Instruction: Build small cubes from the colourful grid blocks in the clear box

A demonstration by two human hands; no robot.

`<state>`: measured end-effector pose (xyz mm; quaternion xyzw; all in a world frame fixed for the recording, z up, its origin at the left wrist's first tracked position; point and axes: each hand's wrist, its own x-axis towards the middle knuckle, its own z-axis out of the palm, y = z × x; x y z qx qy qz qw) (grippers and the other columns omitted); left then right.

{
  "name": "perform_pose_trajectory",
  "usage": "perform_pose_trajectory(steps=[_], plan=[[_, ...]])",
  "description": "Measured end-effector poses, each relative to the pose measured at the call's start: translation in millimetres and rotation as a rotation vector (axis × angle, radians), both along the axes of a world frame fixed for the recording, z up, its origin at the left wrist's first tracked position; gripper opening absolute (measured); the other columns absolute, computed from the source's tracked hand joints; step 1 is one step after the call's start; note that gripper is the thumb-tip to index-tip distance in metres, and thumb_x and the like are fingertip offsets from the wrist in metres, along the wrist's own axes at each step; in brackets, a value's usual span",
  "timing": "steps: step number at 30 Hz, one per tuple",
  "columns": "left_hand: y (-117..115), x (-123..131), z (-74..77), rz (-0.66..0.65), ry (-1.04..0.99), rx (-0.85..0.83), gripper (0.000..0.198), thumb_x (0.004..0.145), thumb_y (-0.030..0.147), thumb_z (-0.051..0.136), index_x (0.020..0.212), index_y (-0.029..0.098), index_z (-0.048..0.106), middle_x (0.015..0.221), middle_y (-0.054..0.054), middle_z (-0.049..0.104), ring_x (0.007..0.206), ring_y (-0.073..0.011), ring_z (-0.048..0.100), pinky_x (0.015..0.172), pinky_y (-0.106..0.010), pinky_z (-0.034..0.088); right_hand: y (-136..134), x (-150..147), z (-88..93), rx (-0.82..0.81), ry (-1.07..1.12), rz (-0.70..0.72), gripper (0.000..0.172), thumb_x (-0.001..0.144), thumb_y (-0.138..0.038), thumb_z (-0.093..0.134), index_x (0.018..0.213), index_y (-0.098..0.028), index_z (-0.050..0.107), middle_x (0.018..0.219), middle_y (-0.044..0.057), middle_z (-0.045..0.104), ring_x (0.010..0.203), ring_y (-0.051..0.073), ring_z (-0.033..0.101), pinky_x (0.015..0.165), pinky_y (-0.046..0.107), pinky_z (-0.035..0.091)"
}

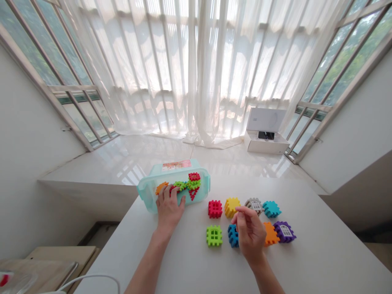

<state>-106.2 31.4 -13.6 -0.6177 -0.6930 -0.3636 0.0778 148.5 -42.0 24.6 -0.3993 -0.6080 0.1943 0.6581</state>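
Note:
My left hand reaches over the near rim of a pale green plastic bin, fingers spread among loose pieces. Around its fingertips lie an orange piece, green pieces and a red triangle. My right hand hovers over the blocks, fingers curled and thumb near the index finger; whether it pinches anything is too small to tell. Beside and partly under it are blue, orange, yellow and grey blocks. Red, green, teal and purple blocks stand further out.
The white table meets a glossy sill at the back. An open white box with a dark device stands at the back right. A white cable curves at the lower left, near wooden boards. Curtains hang behind.

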Motion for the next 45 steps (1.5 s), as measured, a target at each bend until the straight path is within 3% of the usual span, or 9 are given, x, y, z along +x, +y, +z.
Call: perform_pose_trajectory(steps=[4, 8, 11, 15, 25, 30, 35, 40, 45], plan=[[-2, 1, -4.4, 0.036, 0.068, -0.070, 0.025, 0.089, 0.034, 0.059, 0.110, 0.023, 0.066, 0.143, -0.015, 0.051, 0.140, -0.0394, 0.036, 0.108, -0.059, 0.042, 0, 1, -2.5, 0.009, 0.013, 0.000, 0.015, 0.098, -0.016, 0.052, 0.106, -0.021, 0.064, 0.065, -0.003, 0.062, 0.049, 0.009, 0.056, 0.046, 0.019, 0.046], [5, -7, -13.3, 0.056, 0.011, 0.035, 0.035, 0.089, 0.034, 0.058, 0.122, 0.021, 0.059, 0.148, -0.017, 0.044, 0.144, -0.0411, 0.031, 0.113, -0.060, 0.037, 1, 1, -4.8, 0.015, 0.025, 0.012, 0.016, 0.098, -0.015, 0.051, 0.107, -0.021, 0.064, 0.066, -0.003, 0.062, 0.049, 0.008, 0.054, 0.046, 0.019, 0.045], [14, -18, -23.4, 0.066, -0.035, 0.057, 0.047, 0.090, 0.037, 0.057, 0.131, 0.014, 0.052, 0.147, -0.022, 0.042, 0.143, -0.0431, 0.032, 0.114, -0.062, 0.034, 1, 1, -5.9, 0.020, 0.021, 0.017, 0.017, 0.098, -0.015, 0.052, 0.107, -0.021, 0.064, 0.066, -0.003, 0.062, 0.048, 0.008, 0.054, 0.046, 0.018, 0.044], [21, -28, -31.3, 0.054, -0.011, 0.012, 0.047, 0.091, 0.036, 0.052, 0.131, 0.011, 0.050, 0.142, -0.024, 0.045, 0.140, -0.0408, 0.037, 0.114, -0.059, 0.036, 0, 0, -5.4, 0.049, 0.015, 0.030, 0.018, 0.098, -0.013, 0.052, 0.107, -0.022, 0.064, 0.068, -0.002, 0.063, 0.050, 0.008, 0.055, 0.046, 0.018, 0.044], [16, -29, -13.1, -0.008, -0.048, 0.070, 0.029, 0.094, 0.037, 0.050, 0.111, 0.016, 0.060, 0.111, -0.016, 0.060, 0.110, -0.0313, 0.060, 0.097, -0.048, 0.052, -1, -1, 0.2, 0.074, -0.030, 0.016, 0.019, 0.096, -0.011, 0.052, 0.106, -0.021, 0.065, 0.066, -0.003, 0.063, 0.051, 0.009, 0.059, 0.047, 0.020, 0.047], [13, -30, -9.2, -0.009, -0.092, 0.056, 0.018, 0.093, 0.027, 0.046, 0.095, 0.019, 0.062, 0.105, -0.012, 0.061, 0.096, -0.0271, 0.064, 0.089, -0.043, 0.055, 0, -2, 0.7, 0.094, -0.054, 0.021, 0.020, 0.096, -0.010, 0.052, 0.106, -0.022, 0.065, 0.065, -0.003, 0.063, 0.051, 0.009, 0.059, 0.049, 0.020, 0.049], [12, -29, -3.4, -0.021, -0.113, 0.133, 0.018, 0.088, 0.026, 0.054, 0.103, 0.019, 0.060, 0.105, -0.012, 0.062, 0.100, -0.0302, 0.064, 0.088, -0.046, 0.055, 1, -2, 0.3, 0.099, -0.056, 0.022, 0.021, 0.095, -0.010, 0.052, 0.106, -0.022, 0.065, 0.065, -0.004, 0.062, 0.052, 0.010, 0.060, 0.051, 0.020, 0.050], [4, -10, 12.3, -0.203, -0.129, 0.312, 0.034, 0.085, 0.029, 0.066, 0.116, 0.019, 0.054, 0.113, -0.012, 0.062, 0.110, -0.0299, 0.061, 0.093, -0.045, 0.054, 1, -1, -0.4, 0.087, -0.082, 0.017, 0.021, 0.096, -0.010, 0.051, 0.107, -0.022, 0.065, 0.066, -0.004, 0.062, 0.054, 0.010, 0.061, 0.053, 0.021, 0.050], [-15, 24, 25.6, -0.500, -0.256, 0.280, 0.046, 0.081, 0.025, 0.074, 0.120, 0.021, 0.052, 0.118, -0.011, 0.061, 0.110, -0.0258, 0.062, 0.086, -0.039, 0.057, 2, -3, -0.1, 0.083, -0.186, -0.007, 0.018, 0.096, -0.014, 0.053, 0.108, -0.022, 0.064, 0.070, -0.002, 0.066, 0.057, 0.012, 0.064, 0.058, 0.023, 0.054]])
